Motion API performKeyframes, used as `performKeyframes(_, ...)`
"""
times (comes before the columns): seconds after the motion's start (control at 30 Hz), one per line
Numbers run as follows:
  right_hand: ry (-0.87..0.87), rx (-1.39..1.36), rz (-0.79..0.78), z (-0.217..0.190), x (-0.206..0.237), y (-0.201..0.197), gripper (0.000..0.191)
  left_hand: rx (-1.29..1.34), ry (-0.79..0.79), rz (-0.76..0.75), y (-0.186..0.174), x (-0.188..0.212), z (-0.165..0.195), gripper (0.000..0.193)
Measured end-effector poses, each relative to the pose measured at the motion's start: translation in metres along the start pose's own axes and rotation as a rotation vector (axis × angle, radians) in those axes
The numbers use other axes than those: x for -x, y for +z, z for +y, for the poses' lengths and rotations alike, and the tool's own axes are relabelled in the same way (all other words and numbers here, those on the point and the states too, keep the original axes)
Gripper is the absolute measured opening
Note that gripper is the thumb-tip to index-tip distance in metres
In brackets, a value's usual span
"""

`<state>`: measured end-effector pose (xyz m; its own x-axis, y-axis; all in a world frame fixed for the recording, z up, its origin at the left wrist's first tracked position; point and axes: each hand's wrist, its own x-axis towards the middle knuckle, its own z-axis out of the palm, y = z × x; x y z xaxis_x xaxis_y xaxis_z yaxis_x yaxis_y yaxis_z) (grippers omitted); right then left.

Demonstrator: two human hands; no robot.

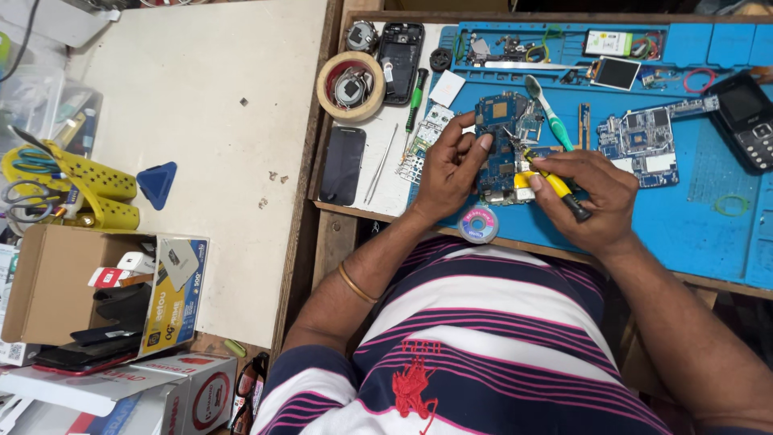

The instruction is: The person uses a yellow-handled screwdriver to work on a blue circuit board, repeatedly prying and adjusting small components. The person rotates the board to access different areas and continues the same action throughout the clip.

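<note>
My left hand (pixel 449 165) grips a blue phone circuit board (pixel 499 121) by its left edge, holding it over the blue work mat (pixel 692 217). My right hand (pixel 588 197) is closed around a yellow-and-black handled tool (pixel 560 189), whose metal tip touches the board's middle. A teal toothbrush (pixel 549 113) lies just behind my right hand. A small spool of solder wick (pixel 478 224) sits at the mat's front edge below the board.
A second blue circuit board (pixel 640 141), a black keypad phone (pixel 749 121), a tape roll (pixel 350 87), a dark phone (pixel 342 165), tweezers (pixel 378 165) and a green screwdriver (pixel 415 98) lie around. Cardboard boxes (pixel 56 282) and a yellow rack (pixel 72 181) stand left.
</note>
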<state>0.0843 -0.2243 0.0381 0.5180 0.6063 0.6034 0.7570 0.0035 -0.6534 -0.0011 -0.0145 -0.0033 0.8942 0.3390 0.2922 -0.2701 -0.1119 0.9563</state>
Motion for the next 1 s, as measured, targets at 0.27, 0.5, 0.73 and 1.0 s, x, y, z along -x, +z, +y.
performKeyframes(0.27, -0.053, 0.0, -0.015, 0.001, 0.0, -0.002, 0.014, 0.131, -0.046, 0.032, -0.002, -0.003, 0.005, 0.042)
performKeyframes(0.5, 0.012, -0.002, -0.031, 0.005, 0.001, 0.0, 0.017, 0.078, -0.034, 0.015, -0.002, -0.002, 0.003, 0.044)
performKeyframes(0.73, -0.027, -0.039, -0.029, 0.008, 0.003, 0.0, 0.014, 0.069, -0.03, -0.006, -0.002, -0.003, 0.001, 0.045)
performKeyframes(1.0, 0.058, -0.054, 0.038, 0.009, 0.005, -0.005, 0.013, 0.025, -0.047, -0.006, -0.002, -0.001, -0.003, 0.046)
